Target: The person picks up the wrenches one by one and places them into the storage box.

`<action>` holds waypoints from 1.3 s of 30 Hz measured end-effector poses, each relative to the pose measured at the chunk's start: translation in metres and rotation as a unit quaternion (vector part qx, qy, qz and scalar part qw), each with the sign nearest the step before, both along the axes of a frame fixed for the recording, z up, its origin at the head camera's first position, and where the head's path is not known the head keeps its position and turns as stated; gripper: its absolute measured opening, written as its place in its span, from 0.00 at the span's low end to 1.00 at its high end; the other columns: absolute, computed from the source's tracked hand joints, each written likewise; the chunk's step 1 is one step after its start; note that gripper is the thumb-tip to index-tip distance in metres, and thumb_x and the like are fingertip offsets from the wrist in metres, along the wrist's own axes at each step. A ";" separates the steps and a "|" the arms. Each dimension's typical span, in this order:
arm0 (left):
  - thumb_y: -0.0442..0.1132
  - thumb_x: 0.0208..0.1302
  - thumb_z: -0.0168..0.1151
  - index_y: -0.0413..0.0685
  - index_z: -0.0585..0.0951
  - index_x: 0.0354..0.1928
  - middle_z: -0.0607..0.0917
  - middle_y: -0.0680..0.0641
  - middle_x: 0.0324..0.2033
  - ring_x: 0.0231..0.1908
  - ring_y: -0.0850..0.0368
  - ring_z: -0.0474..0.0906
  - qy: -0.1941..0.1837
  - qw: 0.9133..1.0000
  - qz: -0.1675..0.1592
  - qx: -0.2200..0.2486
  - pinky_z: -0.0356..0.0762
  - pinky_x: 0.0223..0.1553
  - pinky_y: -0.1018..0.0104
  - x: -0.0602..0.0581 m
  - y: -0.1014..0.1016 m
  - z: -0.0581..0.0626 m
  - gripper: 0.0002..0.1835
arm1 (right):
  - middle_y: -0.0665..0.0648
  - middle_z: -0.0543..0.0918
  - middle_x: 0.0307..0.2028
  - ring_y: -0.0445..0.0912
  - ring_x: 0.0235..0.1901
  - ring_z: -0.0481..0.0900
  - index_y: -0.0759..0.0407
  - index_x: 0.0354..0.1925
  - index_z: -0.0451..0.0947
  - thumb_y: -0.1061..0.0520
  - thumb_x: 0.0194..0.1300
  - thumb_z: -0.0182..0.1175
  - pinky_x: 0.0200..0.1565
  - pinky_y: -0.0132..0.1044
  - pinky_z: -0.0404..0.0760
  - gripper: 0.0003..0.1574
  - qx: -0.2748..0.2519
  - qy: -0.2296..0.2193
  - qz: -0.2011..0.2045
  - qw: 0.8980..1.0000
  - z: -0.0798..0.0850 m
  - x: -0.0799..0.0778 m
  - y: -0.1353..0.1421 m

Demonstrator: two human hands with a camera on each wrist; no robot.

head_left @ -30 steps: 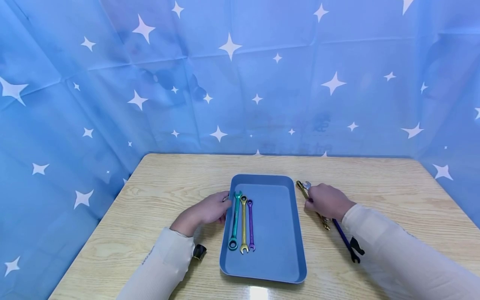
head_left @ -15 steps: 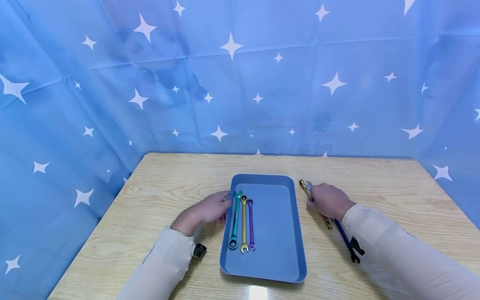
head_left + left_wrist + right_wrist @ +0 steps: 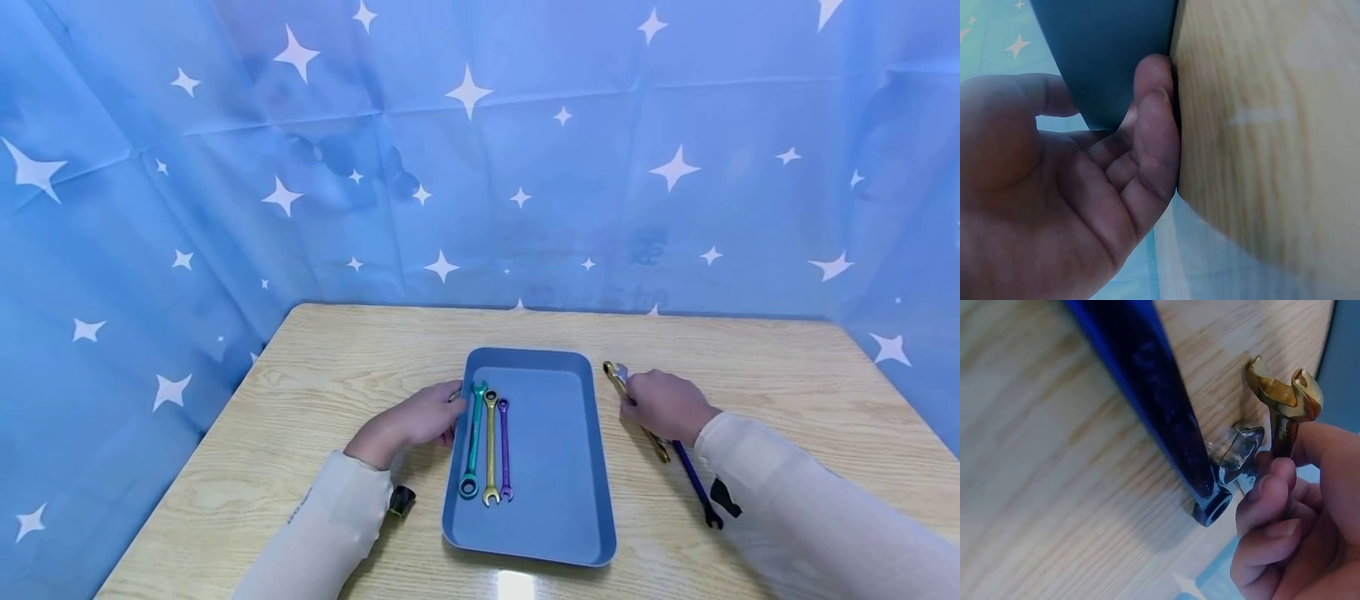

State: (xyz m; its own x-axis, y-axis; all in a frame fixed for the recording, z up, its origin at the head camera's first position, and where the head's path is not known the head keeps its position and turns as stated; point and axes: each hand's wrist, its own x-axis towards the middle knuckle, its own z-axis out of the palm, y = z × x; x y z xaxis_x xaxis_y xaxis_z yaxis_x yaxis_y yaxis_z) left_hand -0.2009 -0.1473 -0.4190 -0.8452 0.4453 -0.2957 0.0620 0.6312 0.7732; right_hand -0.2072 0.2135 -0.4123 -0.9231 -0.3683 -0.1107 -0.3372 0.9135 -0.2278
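My left hand [image 3: 422, 417] grips the left rim of a blue-grey tray [image 3: 562, 475]; in the left wrist view its fingers curl against the outer wall. Inside the tray, side by side, lie a green wrench [image 3: 475, 433], a gold wrench [image 3: 491, 450] and a purple wrench [image 3: 505, 450]. Right of the tray, my right hand [image 3: 666, 405] pinches another gold wrench [image 3: 1284, 434], whose open end sticks out past the fingers. A silver wrench [image 3: 1235, 450] lies just below it, partly hidden by the hand. The dark blue wrench [image 3: 1154, 400] lies nearby, partly under the right wrist.
Everything rests on a light wooden table [image 3: 360, 350]. Behind it hangs a blue curtain [image 3: 510, 233] with white stars. A small black object [image 3: 401, 501] shows beside the left sleeve.
The right hand has shifted slightly right with the gold wrench, whose far end now sits farther from the tray. The left hand and the wrenches in the tray stay put.
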 end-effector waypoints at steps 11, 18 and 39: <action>0.43 0.78 0.37 0.48 0.74 0.53 0.80 0.47 0.27 0.27 0.53 0.79 0.001 1.000 0.001 -0.008 0.80 0.31 0.61 0.000 0.000 0.000 0.16 | 0.46 0.58 0.14 0.39 0.14 0.56 0.49 0.16 0.59 0.58 0.70 0.54 0.20 0.32 0.57 0.26 -0.017 0.013 0.006 1.000 0.002 0.006 0.006; 0.42 0.78 0.37 0.48 0.74 0.52 0.80 0.47 0.28 0.27 0.53 0.80 0.000 1.000 -0.001 -0.009 0.81 0.31 0.61 -0.001 0.001 0.001 0.15 | 0.45 0.56 0.14 0.39 0.13 0.56 0.49 0.16 0.58 0.60 0.70 0.53 0.21 0.31 0.55 0.26 -0.042 0.027 0.010 0.999 0.008 0.016 0.007; 0.42 0.78 0.36 0.45 0.74 0.49 0.80 0.47 0.27 0.26 0.53 0.79 0.000 1.000 -0.002 -0.001 0.80 0.31 0.61 0.000 0.001 0.001 0.16 | 0.44 0.63 0.12 0.37 0.12 0.61 0.50 0.19 0.66 0.55 0.74 0.53 0.26 0.30 0.66 0.23 -0.165 0.015 -0.011 0.986 0.028 0.039 -0.003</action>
State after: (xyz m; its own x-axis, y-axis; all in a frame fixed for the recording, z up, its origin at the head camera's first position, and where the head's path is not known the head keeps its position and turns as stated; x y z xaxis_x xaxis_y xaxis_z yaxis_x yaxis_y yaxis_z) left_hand -0.2007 -0.1460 -0.4183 -0.8429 0.4481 -0.2979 0.0640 0.6332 0.7714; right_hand -0.1681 0.2109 -0.3846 -0.9322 -0.3600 0.0382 -0.3291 0.7988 -0.5036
